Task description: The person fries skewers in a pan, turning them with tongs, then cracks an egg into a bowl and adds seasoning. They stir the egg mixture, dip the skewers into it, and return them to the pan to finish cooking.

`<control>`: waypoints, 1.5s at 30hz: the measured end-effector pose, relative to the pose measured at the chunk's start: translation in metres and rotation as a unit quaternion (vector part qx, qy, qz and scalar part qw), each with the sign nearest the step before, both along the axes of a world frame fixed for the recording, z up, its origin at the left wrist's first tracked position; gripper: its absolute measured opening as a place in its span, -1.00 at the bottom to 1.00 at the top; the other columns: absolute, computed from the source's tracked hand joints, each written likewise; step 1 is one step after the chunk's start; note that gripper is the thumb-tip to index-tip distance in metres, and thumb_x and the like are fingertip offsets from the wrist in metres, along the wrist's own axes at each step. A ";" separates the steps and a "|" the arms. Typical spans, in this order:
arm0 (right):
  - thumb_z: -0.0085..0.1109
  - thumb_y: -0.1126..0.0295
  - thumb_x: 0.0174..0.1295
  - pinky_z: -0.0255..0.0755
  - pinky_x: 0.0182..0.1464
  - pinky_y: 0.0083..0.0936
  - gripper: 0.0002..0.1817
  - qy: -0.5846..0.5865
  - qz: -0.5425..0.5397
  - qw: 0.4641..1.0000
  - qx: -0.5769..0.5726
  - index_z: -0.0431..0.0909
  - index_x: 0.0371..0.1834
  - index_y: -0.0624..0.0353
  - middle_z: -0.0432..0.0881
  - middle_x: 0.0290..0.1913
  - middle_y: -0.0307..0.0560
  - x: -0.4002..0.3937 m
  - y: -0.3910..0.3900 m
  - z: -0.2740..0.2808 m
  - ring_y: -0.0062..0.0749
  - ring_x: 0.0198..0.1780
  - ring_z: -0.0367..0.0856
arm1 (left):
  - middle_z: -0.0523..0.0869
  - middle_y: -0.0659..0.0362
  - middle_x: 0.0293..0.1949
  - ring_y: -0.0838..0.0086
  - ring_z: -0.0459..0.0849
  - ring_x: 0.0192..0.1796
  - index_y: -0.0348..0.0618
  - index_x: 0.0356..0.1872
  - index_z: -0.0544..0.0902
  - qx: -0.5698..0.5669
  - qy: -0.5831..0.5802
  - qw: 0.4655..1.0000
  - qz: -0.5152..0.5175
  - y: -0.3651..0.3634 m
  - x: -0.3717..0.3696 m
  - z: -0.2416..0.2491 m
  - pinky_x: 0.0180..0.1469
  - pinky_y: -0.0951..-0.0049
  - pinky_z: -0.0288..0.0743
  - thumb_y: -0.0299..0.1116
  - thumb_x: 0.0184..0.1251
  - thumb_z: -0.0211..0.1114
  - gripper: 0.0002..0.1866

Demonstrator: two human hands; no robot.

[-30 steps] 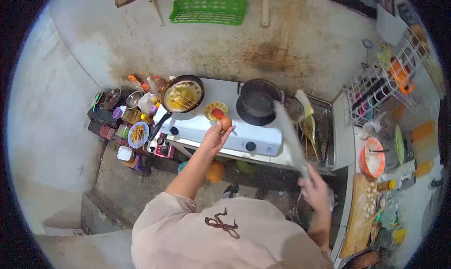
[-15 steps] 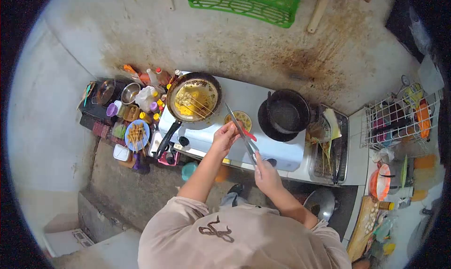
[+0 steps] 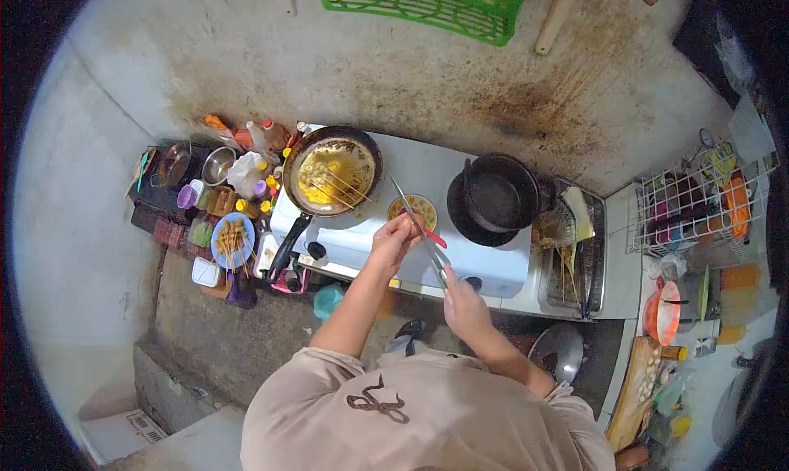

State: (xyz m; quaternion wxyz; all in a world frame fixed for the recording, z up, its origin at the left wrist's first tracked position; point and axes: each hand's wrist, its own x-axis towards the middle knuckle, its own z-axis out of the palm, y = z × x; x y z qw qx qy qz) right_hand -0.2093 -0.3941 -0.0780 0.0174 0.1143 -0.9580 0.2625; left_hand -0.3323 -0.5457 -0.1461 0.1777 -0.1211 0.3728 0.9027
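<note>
Over the front of the stove, my left hand (image 3: 396, 242) is closed in a pinch on a slim red chili (image 3: 435, 238), its free end sticking out to the right. My right hand (image 3: 463, 294) grips a long, silvery knife (image 3: 434, 256) with a pointed blade. The blade slants up and left across the chili, close to my left fingers; exact contact is hard to make out. Just behind and partly hidden by the hands sits a small patterned bowl (image 3: 424, 208). A frying pan (image 3: 368, 160) to the left holds yellow food with several skewers.
On the white stove (image 3: 411, 150), a black pot (image 3: 501, 193) occupies the right burner. Bottles and jars crowd the left, beside a blue plate (image 3: 219, 245) of skewers. Right are a sink tray (image 3: 604, 261), a wire rack (image 3: 649, 216) and a cutting board (image 3: 629, 397).
The view has shifted slightly, so the stove and its contents sit a little further left. Both hands keep nearly the same pose, with the knife still across the chili.
</note>
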 end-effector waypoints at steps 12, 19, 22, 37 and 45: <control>-0.07 0.47 0.00 0.33 -0.43 -0.29 -0.45 0.026 0.002 1.000 -0.002 0.12 0.15 0.17 0.38 -0.45 0.05 -0.003 -0.002 0.003 -0.10 -0.45 0.41 | 0.51 0.05 -0.16 0.35 0.55 -0.18 -0.28 -0.06 0.36 0.003 -0.034 0.999 0.023 -0.003 0.002 -0.009 -0.17 0.49 0.51 -0.39 0.18 0.04 -0.69; -0.07 0.46 0.02 0.35 -0.43 -0.29 -0.46 0.020 0.011 1.000 0.019 0.12 0.15 0.15 0.40 -0.47 0.04 -0.008 -0.003 -0.013 -0.09 -0.48 0.44 | 0.50 0.04 -0.15 0.32 0.55 -0.18 -0.29 -0.06 0.37 0.001 -0.039 0.999 0.013 -0.006 0.002 -0.001 -0.15 0.51 0.50 -0.36 0.17 0.07 -0.67; -0.06 0.48 0.01 0.36 -0.43 -0.27 -0.46 0.004 0.005 1.000 0.022 0.12 0.15 0.15 0.41 -0.47 0.05 -0.009 -0.005 -0.010 -0.08 -0.48 0.45 | 0.49 0.04 -0.14 0.32 0.54 -0.17 -0.30 -0.05 0.37 -0.005 -0.041 0.999 0.010 -0.008 0.001 0.001 -0.15 0.51 0.50 -0.36 0.17 0.06 -0.66; -0.20 0.48 0.16 0.26 -0.52 -0.75 -0.53 0.166 -0.276 0.806 -0.497 0.06 0.18 0.18 0.42 -0.42 -0.23 0.064 0.116 -0.003 -0.70 -0.57 0.29 | 0.46 0.06 -0.06 0.34 0.40 0.03 -0.37 -0.10 0.40 -0.053 0.158 0.984 -0.055 -0.001 0.005 0.009 0.12 0.36 0.29 -0.38 0.13 0.07 -0.66; -0.24 0.41 0.19 0.30 -0.59 -0.68 -0.59 0.449 -0.659 0.523 -0.302 0.16 0.14 0.16 0.45 -0.41 -0.20 0.263 0.301 0.049 -0.60 -0.64 0.35 | 0.44 -0.01 -0.12 0.34 0.48 -0.10 -0.46 -0.08 0.32 0.012 0.053 0.993 -0.104 0.035 0.013 0.038 -0.04 0.54 0.45 -0.26 0.14 0.12 -0.54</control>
